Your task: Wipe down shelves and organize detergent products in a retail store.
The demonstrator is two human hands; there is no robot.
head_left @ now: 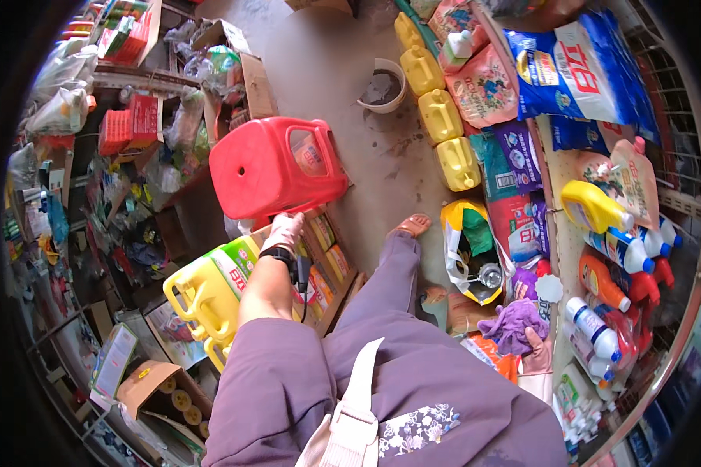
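My left hand (285,233), in a pale glove with a dark band at the wrist, has its fingers closed at the near edge of a red plastic stool (237,171). The stool's seat has a small round hole, and an opening shows in its side. Below that forearm stand a yellow jug (199,292) with a green and white label and a row of small packaged boxes (323,268). At my right side, my right hand (537,356), also gloved, grips a crumpled purple cloth (514,327) against the stacked bags; part of that hand is hidden.
Several yellow jugs (438,114) line the right of the aisle, beside detergent bags (584,74) and bottles (596,206). A white bucket (398,81) stands ahead; an open bag (475,261) sits near my foot. Crowded shelves (144,124) and an open carton (163,381) lie left.
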